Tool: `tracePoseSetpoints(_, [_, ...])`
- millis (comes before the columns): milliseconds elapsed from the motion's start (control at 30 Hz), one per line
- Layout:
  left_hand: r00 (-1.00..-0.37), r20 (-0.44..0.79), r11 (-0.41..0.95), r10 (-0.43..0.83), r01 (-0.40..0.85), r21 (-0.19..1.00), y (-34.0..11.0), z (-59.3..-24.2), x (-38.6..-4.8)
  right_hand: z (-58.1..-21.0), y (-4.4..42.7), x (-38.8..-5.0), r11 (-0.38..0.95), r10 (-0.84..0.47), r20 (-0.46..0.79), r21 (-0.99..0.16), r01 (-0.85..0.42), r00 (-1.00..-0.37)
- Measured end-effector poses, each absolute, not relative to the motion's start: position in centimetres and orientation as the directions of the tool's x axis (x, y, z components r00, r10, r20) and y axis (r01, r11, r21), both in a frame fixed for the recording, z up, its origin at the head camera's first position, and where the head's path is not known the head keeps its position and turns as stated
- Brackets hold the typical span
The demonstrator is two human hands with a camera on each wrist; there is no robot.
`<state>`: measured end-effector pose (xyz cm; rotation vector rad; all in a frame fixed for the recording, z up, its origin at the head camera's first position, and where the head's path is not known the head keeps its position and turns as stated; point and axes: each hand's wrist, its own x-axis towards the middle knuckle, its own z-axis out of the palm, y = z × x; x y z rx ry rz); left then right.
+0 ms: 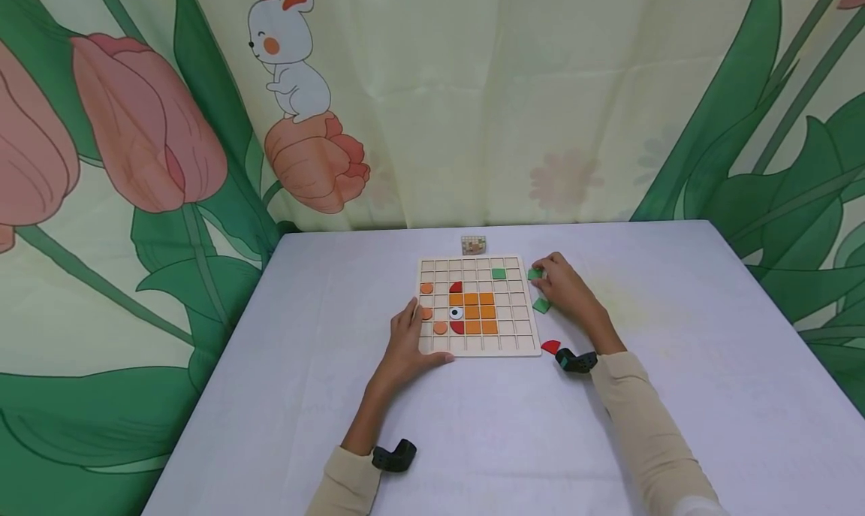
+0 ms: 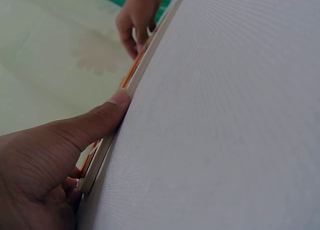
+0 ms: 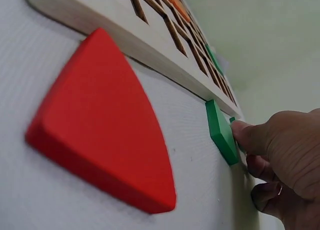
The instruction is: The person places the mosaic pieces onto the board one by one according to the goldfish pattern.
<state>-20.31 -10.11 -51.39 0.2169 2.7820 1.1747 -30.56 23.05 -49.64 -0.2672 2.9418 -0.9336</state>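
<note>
A wooden grid board (image 1: 520,343) lies on the table. My left hand (image 1: 405,343) grips its near left corner, thumb along the front edge and fingers at the left side. Just off the board's right edge, my right hand (image 1: 568,289) pinches a green tile (image 1: 534,274) between thumb and fingers. Another green tile (image 3: 220,132) lies nearer, beside the edge, and a red quarter-round piece (image 3: 102,125) sits close to the front right corner. Set in the grid are orange square tiles (image 1: 480,313), an eye tile (image 1: 456,313), red quarter-rounds (image 1: 456,287) and one green tile (image 1: 498,273).
Several orange round pieces (image 1: 441,327) lie on the board's left part, near my left fingers. Behind the board is a small patterned picture piece (image 1: 474,245). A white cloth covers the table (image 1: 284,396), and a printed curtain (image 1: 473,110) hangs behind it.
</note>
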Motion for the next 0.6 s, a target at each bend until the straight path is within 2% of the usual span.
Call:
tracePoseSetpoints(333, [-0.985,-0.058,0.668,0.165,0.069,0.741,-9.97,-51.25,-20.13,-49.39,22.81,-30.66,0.827,-0.147,-0.07,-0.556,-0.084,-0.987])
tracePoseSetpoints(600, [-0.986,-0.052,0.677,0.16,0.071,0.733,-10.01,-51.22,-20.14,-49.69,22.65,-30.69,0.8,-0.185,-0.027,-0.585,-0.135,-0.982])
